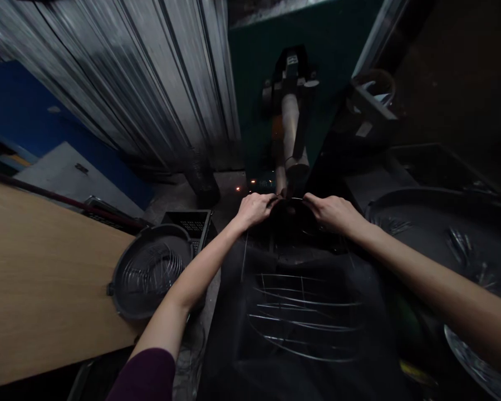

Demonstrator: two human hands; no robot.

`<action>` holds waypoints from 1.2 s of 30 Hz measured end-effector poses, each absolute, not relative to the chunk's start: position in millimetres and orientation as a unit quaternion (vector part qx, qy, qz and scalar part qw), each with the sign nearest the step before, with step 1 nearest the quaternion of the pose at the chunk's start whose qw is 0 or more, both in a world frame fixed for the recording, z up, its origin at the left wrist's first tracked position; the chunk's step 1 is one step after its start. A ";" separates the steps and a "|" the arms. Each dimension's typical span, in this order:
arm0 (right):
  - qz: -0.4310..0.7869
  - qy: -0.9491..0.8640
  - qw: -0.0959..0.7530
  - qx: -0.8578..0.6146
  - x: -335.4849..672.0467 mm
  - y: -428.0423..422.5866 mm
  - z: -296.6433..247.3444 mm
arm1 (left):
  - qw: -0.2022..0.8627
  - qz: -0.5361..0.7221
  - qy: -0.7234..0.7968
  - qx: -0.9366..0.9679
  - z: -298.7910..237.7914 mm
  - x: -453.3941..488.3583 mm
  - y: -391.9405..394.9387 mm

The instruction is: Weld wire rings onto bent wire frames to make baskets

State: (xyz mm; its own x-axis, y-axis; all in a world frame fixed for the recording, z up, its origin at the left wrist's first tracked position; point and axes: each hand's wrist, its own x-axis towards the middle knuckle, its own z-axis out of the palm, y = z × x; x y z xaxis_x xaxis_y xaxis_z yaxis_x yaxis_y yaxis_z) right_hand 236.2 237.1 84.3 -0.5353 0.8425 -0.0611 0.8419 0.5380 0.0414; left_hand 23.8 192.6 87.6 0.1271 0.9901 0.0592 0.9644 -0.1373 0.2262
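Both arms reach forward to a spot welder point(292, 128) with a thick, pale cylindrical arm. My left hand point(256, 209) is closed, pinching one side of a thin metal wire point(295, 199) just under the welder's tip. On the wire's other side my right hand point(329, 211) is closed with thumb and fingers together. Small orange sparks point(245, 185) glow left of the tip. Nearer to me, a frame of curved wires point(307, 323) lies over dark material at my lap. Whether it joins the held wire, I cannot tell in this dim light.
Left, a round black tub point(125, 289) holds curved wires, beside a black crate point(192, 220) and a wooden board point(45, 278). Right, a large dark round tray point(421, 223) carries small wire pieces point(459, 245). Corrugated metal sheet point(150, 72) forms the back wall.
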 end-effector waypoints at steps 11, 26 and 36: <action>-0.030 0.875 0.018 0.483 223.8 233.6 92.1 | 0.049 0.120 0.650 0.749 80.4 8.6 192.3; -0.090 0.842 -0.129 0.516 285.2 160.9 86.6 | 0.294 0.467 0.605 0.573 66.3 -15.3 87.1; -0.157 0.777 -0.298 0.532 321.3 140.8 58.6 | 0.651 0.520 0.552 0.033 -8.4 37.1 33.5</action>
State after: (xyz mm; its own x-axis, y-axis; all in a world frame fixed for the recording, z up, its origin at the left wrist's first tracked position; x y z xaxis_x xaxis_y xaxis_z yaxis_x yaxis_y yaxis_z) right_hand 321.3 140.8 58.6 -0.2570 0.9199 0.2963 0.7330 0.3853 -0.5606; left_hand 37.1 33.5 -8.4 -0.1498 0.7135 -0.6845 -0.6407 0.4572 0.6168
